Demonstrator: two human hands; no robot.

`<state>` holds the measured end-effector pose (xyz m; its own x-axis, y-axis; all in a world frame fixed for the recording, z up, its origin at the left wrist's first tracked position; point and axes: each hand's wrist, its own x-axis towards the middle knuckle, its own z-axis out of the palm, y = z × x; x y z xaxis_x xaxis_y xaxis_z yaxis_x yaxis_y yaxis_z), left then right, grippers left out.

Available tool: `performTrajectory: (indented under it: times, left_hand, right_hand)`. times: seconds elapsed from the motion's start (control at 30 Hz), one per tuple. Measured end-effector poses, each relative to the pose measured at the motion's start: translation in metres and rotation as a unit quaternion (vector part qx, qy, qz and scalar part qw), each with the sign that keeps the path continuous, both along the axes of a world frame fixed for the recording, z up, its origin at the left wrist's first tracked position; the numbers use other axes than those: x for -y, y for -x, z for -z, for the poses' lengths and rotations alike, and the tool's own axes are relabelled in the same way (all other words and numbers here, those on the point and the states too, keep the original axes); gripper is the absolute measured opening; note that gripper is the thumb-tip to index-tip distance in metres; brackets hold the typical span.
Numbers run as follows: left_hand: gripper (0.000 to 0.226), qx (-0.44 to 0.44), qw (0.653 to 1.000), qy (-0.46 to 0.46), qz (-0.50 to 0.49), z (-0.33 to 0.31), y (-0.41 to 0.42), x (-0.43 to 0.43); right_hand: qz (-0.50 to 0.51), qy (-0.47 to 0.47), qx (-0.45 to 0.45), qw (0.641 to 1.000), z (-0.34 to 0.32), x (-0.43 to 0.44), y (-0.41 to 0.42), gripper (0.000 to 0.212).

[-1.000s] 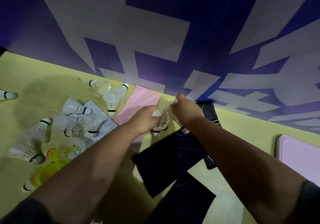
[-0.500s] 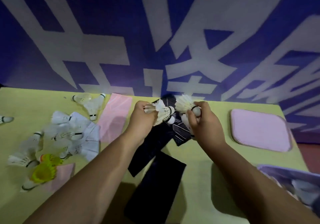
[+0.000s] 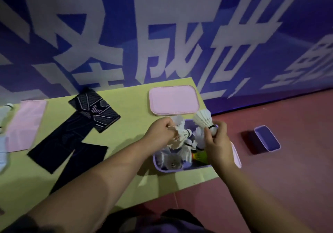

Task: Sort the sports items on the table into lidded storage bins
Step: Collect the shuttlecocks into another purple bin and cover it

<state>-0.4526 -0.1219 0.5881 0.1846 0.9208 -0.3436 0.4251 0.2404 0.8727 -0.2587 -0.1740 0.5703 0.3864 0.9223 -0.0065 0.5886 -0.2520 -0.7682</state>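
My left hand (image 3: 160, 133) pinches white shuttlecocks (image 3: 181, 133) by their feathers above a purple bin (image 3: 163, 168) at the table's right edge. My right hand (image 3: 217, 142) grips another white shuttlecock (image 3: 203, 118) by its cork end, feathers pointing up, also over the bin. Several white shuttlecocks and a yellow one (image 3: 200, 156) lie inside the bin. A pink lid (image 3: 173, 100) lies flat on the table behind the bin.
Black patterned sleeves (image 3: 72, 133) lie spread across the yellow-green table (image 3: 126, 104). A pink cloth (image 3: 25, 124) and a shuttlecock (image 3: 7, 107) sit at the far left. A second purple bin (image 3: 267, 138) stands on the red floor to the right.
Both hands carried their shuttlecocks rightward from the black sleeves to above the purple bin. The view swung right, so the pile of shuttlecocks at left has gone out of sight.
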Motion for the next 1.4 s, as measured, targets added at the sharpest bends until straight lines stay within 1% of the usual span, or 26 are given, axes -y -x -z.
performTrajectory:
  times: [0.07,0.1,0.13,0.17,0.2,0.23,0.27,0.3,0.33,0.4,0.47,0.53,0.6,0.67,0.7,0.73,0.83,0.9,1.03,1.2,1.33,1.4]
  left_hand:
    - [0.016,-0.064,0.997,-0.023,0.023,0.026,-0.027,0.011]
    - [0.02,-0.107,0.992,-0.029,0.052,0.035,-0.029,0.014]
    - [0.024,-0.168,0.98,-0.028,0.101,0.045,-0.027,0.018]
    - [0.032,-0.242,0.957,-0.027,0.156,0.053,-0.026,0.021]
    - [0.042,-0.308,0.931,-0.027,0.193,0.057,-0.026,0.025]
    - [0.05,-0.349,0.914,-0.024,0.204,0.057,-0.028,0.029]
    - [0.056,-0.37,0.908,-0.032,0.193,0.053,-0.031,0.032]
    - [0.058,-0.373,0.912,-0.047,0.165,0.046,-0.033,0.035]
    - [0.058,-0.362,0.921,-0.06,0.132,0.038,-0.035,0.036]
    - [0.056,-0.313,0.945,-0.074,0.055,0.023,-0.031,0.034]
    - [0.048,-0.24,0.967,-0.078,-0.022,0.009,-0.022,0.031]
    - [0.038,-0.148,0.982,-0.064,-0.099,-0.007,-0.01,0.031]
    - [0.03,-0.034,0.983,-0.042,-0.174,-0.025,0.003,0.034]
    - [0.027,0.067,0.969,-0.026,-0.236,-0.046,0.024,0.041]
    - [0.026,0.098,0.962,-0.025,-0.255,-0.055,0.037,0.046]
    - [0.025,0.111,0.956,-0.028,-0.269,-0.064,0.05,0.052]
    - [0.021,0.109,0.946,-0.048,-0.301,-0.081,0.091,0.075]
    - [0.018,0.1,0.943,-0.056,-0.312,-0.089,0.118,0.091]
    - [0.017,0.102,0.925,-0.066,-0.36,-0.099,0.196,0.14]
    - [0.012,0.105,0.904,-0.053,-0.41,-0.089,0.305,0.205]
    - [0.02,0.115,0.883,-0.02,-0.454,-0.076,0.396,0.243]
    - [0.022,0.113,0.878,-0.018,-0.465,-0.064,0.444,0.259]
  right_hand:
    - [-0.051,0.066,0.01,0.996,0.014,0.006,-0.026,0.026]
    - [-0.095,0.104,0.025,0.99,0.02,0.007,-0.029,0.025]
    - [-0.134,0.141,0.052,0.979,0.024,0.007,-0.029,0.025]
    - [-0.164,0.157,0.09,0.97,0.026,0.008,-0.03,0.026]
    - [-0.178,0.154,0.128,0.963,0.025,0.009,-0.031,0.027]
    - [-0.178,0.13,0.152,0.964,0.025,0.01,-0.033,0.027]
    - [-0.171,0.102,0.155,0.968,0.023,0.01,-0.033,0.025]
    - [-0.173,0.077,0.141,0.972,0.023,0.009,-0.033,0.023]
    - [-0.183,0.061,0.119,0.974,0.021,0.008,-0.031,0.02]
    - [-0.222,0.035,0.089,0.97,0.017,0.004,-0.021,0.017]
    - [-0.254,0.009,0.055,0.966,0.013,-0.002,-0.008,0.015]
    - [-0.271,0.003,-0.015,0.962,0.003,-0.009,0.011,0.015]
    - [-0.268,0.028,-0.129,0.954,-0.01,-0.014,0.031,0.011]
    - [-0.261,0.068,-0.26,0.927,-0.029,-0.017,0.054,0.007]
    - [-0.265,0.087,-0.307,0.91,-0.039,-0.018,0.066,0.009]
    - [-0.278,0.098,-0.33,0.897,-0.049,-0.018,0.078,0.011]
    - [-0.323,0.101,-0.328,0.882,-0.069,-0.015,0.118,0.015]
    - [-0.345,0.101,-0.319,0.877,-0.079,-0.01,0.146,0.013]
    - [-0.394,0.1,-0.306,0.861,-0.087,0.016,0.23,0.009]
    - [-0.447,0.111,-0.28,0.842,-0.076,0.057,0.35,0.008]
    - [-0.471,0.14,-0.26,0.832,-0.061,0.09,0.447,0.007]
    - [-0.473,0.154,-0.251,0.831,-0.05,0.101,0.495,0.007]
